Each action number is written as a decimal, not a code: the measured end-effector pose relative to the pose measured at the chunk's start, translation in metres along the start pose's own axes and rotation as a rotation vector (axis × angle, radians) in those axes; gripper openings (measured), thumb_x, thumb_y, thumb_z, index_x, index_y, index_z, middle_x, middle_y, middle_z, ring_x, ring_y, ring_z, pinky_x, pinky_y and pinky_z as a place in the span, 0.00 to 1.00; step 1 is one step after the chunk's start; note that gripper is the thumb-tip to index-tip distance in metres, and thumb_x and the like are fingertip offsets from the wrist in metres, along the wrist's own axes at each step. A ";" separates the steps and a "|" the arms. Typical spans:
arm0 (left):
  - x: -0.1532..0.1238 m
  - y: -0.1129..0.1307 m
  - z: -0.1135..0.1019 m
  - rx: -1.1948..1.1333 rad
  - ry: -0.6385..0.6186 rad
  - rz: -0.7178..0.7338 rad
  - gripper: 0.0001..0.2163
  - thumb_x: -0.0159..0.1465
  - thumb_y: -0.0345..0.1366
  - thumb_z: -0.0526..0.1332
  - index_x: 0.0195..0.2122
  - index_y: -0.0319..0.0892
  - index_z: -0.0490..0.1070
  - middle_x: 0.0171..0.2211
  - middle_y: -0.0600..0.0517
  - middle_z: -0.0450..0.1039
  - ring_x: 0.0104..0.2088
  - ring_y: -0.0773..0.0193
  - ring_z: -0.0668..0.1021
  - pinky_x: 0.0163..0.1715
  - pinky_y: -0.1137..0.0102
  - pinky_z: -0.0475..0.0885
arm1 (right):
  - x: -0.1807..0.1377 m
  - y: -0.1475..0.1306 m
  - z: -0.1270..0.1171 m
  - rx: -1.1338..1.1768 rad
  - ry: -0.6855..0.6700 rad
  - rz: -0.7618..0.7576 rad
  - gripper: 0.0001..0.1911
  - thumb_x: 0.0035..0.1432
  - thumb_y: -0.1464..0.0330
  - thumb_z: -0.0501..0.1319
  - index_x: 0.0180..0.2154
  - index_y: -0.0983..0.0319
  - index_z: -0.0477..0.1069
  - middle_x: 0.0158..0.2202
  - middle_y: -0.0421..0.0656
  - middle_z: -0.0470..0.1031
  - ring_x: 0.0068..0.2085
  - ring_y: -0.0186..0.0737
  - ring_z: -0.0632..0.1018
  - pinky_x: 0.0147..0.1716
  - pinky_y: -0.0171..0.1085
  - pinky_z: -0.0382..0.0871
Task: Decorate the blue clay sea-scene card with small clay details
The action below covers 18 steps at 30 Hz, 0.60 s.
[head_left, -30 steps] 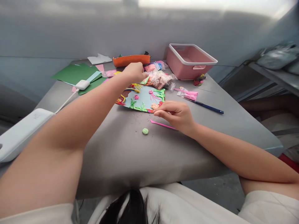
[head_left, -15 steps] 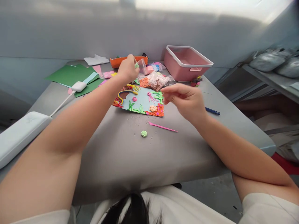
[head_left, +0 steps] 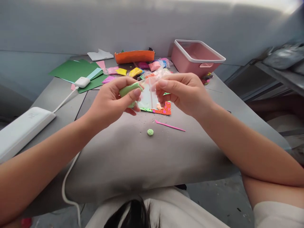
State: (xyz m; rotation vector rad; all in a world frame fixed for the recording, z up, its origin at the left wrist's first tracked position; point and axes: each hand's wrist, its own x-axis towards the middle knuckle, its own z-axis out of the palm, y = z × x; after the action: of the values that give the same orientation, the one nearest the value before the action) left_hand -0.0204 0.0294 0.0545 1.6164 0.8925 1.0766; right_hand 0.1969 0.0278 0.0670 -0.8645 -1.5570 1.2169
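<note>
My left hand (head_left: 118, 96) is closed around light green clay inside a clear plastic bag (head_left: 146, 96). The bag's flat upper end stretches across to my right hand (head_left: 184, 91), whose thumb and fingers pinch its edge. Behind and below the bag lies a decorated clay picture (head_left: 166, 109), mostly hidden by the bag and my hands; its orange, dotted corner shows. Nearer to me on the table are a pink modelling tool (head_left: 170, 125) and a small, textured light green clay ball (head_left: 150, 132).
A pink box with a white rim (head_left: 198, 60) stands at the back right. Several clay packets (head_left: 135, 72) lie before an orange tray (head_left: 134, 57). Green paper sheets (head_left: 71, 74), a white charger (head_left: 82, 82) and a white power bank (head_left: 27, 131) with a cable are on the left.
My left hand has come back from the packets towards me with the bag of green clay. My right hand has taken hold of the bag's end. The view has shifted slightly.
</note>
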 end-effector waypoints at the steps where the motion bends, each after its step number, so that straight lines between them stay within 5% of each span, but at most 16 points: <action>1: -0.005 -0.001 -0.001 0.005 0.011 -0.013 0.16 0.60 0.50 0.74 0.38 0.46 0.76 0.30 0.56 0.73 0.24 0.69 0.79 0.23 0.73 0.81 | -0.004 0.002 0.004 -0.005 -0.025 -0.009 0.13 0.56 0.60 0.73 0.28 0.63 0.81 0.28 0.40 0.74 0.27 0.29 0.74 0.24 0.30 0.73; 5: -0.017 -0.009 0.000 0.061 0.005 -0.018 0.15 0.60 0.50 0.73 0.38 0.46 0.76 0.28 0.56 0.74 0.22 0.68 0.78 0.23 0.71 0.82 | -0.019 0.014 0.008 -0.100 -0.010 -0.081 0.14 0.57 0.56 0.73 0.31 0.60 0.83 0.26 0.39 0.75 0.27 0.29 0.74 0.24 0.30 0.73; 18: -0.022 -0.021 0.005 0.121 -0.065 -0.069 0.11 0.62 0.45 0.72 0.37 0.45 0.77 0.28 0.54 0.76 0.24 0.66 0.80 0.26 0.70 0.83 | -0.029 0.036 -0.001 -0.294 -0.121 -0.182 0.07 0.61 0.69 0.67 0.30 0.60 0.81 0.32 0.41 0.79 0.30 0.32 0.78 0.29 0.33 0.74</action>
State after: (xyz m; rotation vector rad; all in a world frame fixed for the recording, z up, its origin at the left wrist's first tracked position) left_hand -0.0247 0.0131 0.0282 1.6978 0.9789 0.9327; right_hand 0.2060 0.0109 0.0253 -0.8241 -1.9014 0.9390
